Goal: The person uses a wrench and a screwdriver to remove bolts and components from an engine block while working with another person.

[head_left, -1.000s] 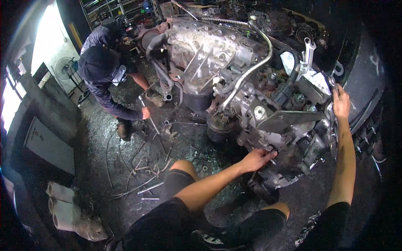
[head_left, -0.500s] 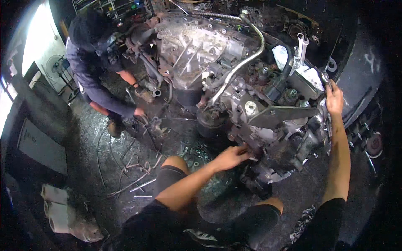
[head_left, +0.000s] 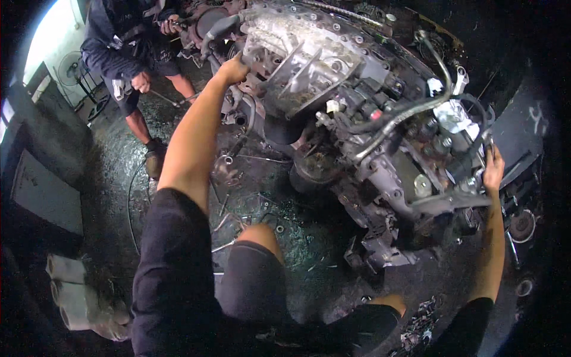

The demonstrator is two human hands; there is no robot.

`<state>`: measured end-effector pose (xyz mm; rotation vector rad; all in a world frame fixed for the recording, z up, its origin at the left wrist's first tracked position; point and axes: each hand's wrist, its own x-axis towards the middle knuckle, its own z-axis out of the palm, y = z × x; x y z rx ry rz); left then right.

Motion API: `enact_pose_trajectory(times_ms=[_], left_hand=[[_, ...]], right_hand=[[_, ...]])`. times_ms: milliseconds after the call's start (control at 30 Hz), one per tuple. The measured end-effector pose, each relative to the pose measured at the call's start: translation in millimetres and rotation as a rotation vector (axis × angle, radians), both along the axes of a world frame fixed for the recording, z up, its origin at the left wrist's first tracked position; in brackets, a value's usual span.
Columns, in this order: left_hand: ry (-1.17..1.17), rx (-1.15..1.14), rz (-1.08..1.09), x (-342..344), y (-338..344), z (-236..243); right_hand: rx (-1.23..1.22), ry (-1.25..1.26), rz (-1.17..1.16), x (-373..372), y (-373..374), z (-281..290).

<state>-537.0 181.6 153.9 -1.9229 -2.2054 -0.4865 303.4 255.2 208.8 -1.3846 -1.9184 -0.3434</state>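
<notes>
I cannot tell what the left hand (head_left: 235, 69) is holding; the right hand (head_left: 493, 169) is clasping a half-hidden metal tool (head_left: 488, 142) beside a grimy grey engine (head_left: 345, 128).

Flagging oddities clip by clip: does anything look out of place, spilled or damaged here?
The floor beside the engine shines as if wet or oily, though I can't tell which; a loose washer and a heap of small metal parts lie on it, looking stray rather than stowed.

A bulky, grimy grey engine (head_left: 351, 134) lies diagonally, its metalwork exposed.
</notes>
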Motion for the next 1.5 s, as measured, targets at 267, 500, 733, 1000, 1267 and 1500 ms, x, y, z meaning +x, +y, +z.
enact_pose_trajectory(times_ms=[267,500,733,1000,1267,1500], left_hand=[[-0.552,-0.11,0.206,-9.6,88.5,-17.4],[-0.608,-0.085,0.216,-20.1,84.8,-1.5],[-0.413,0.086,-0.009,-40.3,63.9,10.3],[-0.266,0.833,-0.171,246.6,-150.3,22.3],[-1.048,-0.212,-0.55,499.3,-258.8,-134.5],[-1.339,-0.173,-0.393,552.7,-220.7,-146.0]], right_hand=[[0.072,-0.221,0.161,99.5,29.7,21.5],[0.367,-0.504,0.196,53.4,17.4,1.7],[0.009,-0.288,0.031,76.7,28.3,3.9],[-0.066,0.117,-0.041,20.0,-28.1,35.3],[-0.037,0.045,-0.133,-37.8,-36.4,32.9],[-0.014,0.0,-0.125,-21.2,-44.5,38.1]])
